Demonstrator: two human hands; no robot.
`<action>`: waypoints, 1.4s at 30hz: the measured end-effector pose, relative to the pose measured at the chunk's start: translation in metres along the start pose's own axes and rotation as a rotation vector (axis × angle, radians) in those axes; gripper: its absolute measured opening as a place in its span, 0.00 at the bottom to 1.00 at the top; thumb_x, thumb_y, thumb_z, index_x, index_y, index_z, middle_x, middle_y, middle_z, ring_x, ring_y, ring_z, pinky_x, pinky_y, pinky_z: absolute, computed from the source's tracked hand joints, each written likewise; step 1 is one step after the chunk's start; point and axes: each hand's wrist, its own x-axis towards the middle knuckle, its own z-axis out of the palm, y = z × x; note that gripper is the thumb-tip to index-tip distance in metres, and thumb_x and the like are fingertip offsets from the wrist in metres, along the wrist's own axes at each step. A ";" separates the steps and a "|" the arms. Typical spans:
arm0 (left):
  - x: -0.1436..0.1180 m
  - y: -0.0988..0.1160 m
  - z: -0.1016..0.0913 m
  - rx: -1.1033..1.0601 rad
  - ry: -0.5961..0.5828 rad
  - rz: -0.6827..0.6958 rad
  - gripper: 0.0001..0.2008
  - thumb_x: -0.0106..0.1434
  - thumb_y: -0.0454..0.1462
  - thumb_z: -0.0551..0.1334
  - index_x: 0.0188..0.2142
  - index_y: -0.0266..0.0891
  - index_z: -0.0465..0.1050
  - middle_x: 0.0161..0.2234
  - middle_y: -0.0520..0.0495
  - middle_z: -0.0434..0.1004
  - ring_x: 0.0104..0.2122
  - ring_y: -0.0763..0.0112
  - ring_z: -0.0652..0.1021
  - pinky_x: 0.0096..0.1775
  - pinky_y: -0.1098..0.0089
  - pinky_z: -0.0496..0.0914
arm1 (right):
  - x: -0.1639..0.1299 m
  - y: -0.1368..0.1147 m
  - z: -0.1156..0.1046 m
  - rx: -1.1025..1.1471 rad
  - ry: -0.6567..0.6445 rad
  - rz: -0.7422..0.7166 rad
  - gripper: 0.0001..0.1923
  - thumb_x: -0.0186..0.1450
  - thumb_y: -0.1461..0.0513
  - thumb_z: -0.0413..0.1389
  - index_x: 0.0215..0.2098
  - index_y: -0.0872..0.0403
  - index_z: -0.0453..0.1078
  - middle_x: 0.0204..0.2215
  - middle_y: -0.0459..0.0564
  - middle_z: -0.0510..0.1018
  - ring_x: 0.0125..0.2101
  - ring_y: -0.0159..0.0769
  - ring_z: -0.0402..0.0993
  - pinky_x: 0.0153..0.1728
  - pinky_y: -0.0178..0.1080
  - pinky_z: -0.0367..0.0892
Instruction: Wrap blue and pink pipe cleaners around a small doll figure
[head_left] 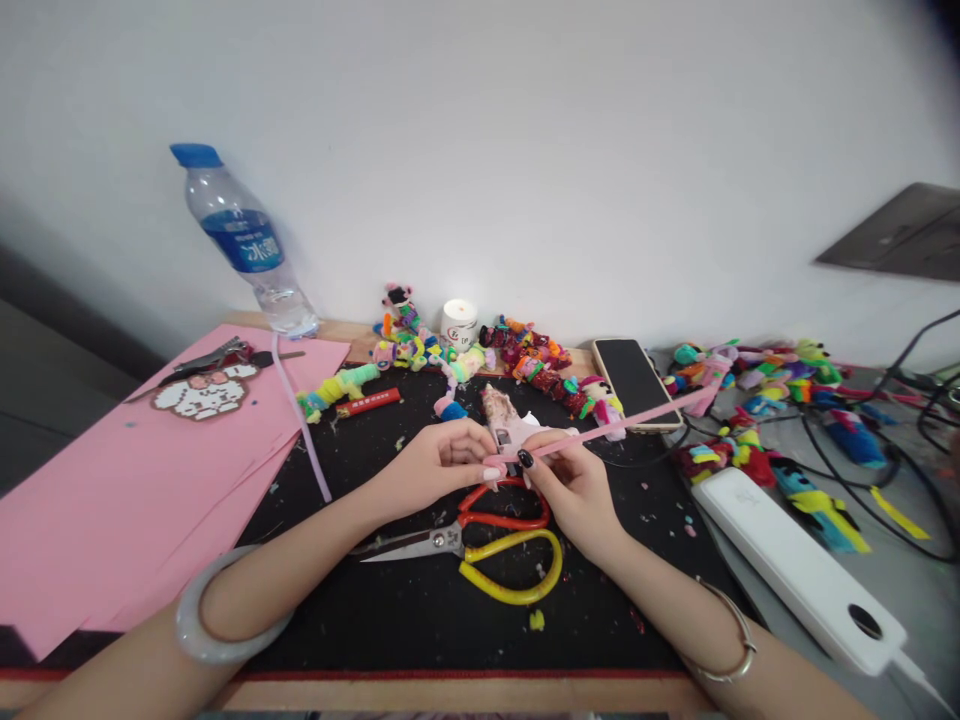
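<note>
Both my hands pinch a pink pipe cleaner (630,417) above the black mat (360,620). My left hand (439,465) has its fingertips closed on the short end, which looks coiled, though the fingers partly cover it. Thumb and fingers of my right hand (574,490) grip the strip close by, and its long straight part runs off to the right. Scissors (442,543) with one red and one yellow handle lie just below the hands, blades pointing left. Behind my fingers is a pink tool (499,410) with a brown, crusted end, partly hidden.
Pink sheets (150,480) and a lilac pipe cleaner (300,425) lie left, near a water bottle (244,240). Fuzzy figures (525,365), a white roll (459,323) and a phone (637,380) line the back. A white device (795,565) and black cables (825,450) sit right.
</note>
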 end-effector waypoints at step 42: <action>0.002 -0.005 -0.003 0.070 0.179 0.105 0.22 0.51 0.35 0.67 0.46 0.37 0.66 0.43 0.43 0.76 0.36 0.69 0.78 0.44 0.64 0.71 | 0.002 -0.002 -0.002 -0.042 -0.005 0.077 0.10 0.62 0.61 0.53 0.24 0.56 0.65 0.19 0.42 0.64 0.19 0.26 0.59 0.20 0.30 0.55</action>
